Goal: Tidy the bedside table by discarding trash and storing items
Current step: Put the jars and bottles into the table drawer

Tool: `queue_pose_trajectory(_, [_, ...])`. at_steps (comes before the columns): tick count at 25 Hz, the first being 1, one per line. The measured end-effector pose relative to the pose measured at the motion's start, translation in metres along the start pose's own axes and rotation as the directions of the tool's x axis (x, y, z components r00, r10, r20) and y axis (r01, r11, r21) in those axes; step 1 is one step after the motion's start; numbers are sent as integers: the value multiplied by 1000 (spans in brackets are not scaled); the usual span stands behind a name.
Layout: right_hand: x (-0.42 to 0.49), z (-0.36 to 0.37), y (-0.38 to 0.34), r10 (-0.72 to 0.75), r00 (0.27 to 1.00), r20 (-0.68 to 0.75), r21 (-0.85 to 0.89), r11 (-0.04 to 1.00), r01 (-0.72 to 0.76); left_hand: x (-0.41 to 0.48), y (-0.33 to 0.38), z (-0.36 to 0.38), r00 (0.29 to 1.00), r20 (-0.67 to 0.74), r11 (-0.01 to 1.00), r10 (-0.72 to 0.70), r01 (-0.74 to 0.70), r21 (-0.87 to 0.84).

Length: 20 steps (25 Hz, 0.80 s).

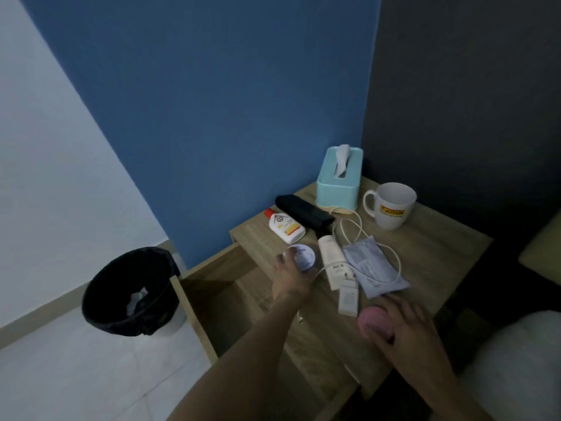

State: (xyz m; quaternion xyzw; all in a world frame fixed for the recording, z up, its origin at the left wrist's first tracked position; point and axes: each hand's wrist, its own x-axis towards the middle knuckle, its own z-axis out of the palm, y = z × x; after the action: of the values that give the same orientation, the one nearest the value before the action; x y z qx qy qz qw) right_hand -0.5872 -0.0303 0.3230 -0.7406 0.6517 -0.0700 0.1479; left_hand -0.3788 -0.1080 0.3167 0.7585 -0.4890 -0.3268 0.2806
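**Both hands full at the bedside table**

Gripped in the left hand [291, 278], at the left edge of the bedside table [431, 247]: a round white tin [302, 256] with a blue-printed lid, fingers curled round its side. Just below and left of that hand, an open wooden drawer [195, 317].

Cupped in the right hand [406, 332], close to the front edge: a pink round container [372, 320], fingers wrapped over its far side. Impossible to tell whether lifted or resting on the top.

Between the two hands, a white charger plug [348, 300] lying flat, touching the end of a white tube [332, 262]. Beside the tube, toward the middle of the top, a grey-blue pouch [375, 270], crossed by the looping white cable [356, 221].

Near the left corner, a white bottle [285, 225] with a red cap and yellow label, on its side, just beside a black case [303, 212] along the edge by the blue wall.

In the back corner, a teal tissue box [337, 185] with one tissue standing out of the slot. To its right, along the edge by the dark wall, an upright white mug [393, 208] with a yellow logo.

On the floor, well left of the table, a trash bin [132, 294] lined with a black bag, a pale crumpled scrap inside.
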Motion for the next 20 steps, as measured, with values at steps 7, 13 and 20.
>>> queue_pose_trajectory(7, [0,8,6,-34,999,-24,135,990,37,1,5,9,990,-142,1000,12,-12,3])
queue_pose_trajectory(13, [4,15,-23,-112,982,-154,224,964,145,-19,-11,-25,948,-317,998,21,-39,-51])
queue_pose_trajectory(20, [43,22,-118,-300,946,-124,223,920,321,-26,-60,-69,928,-350,991,-128,102,-91])
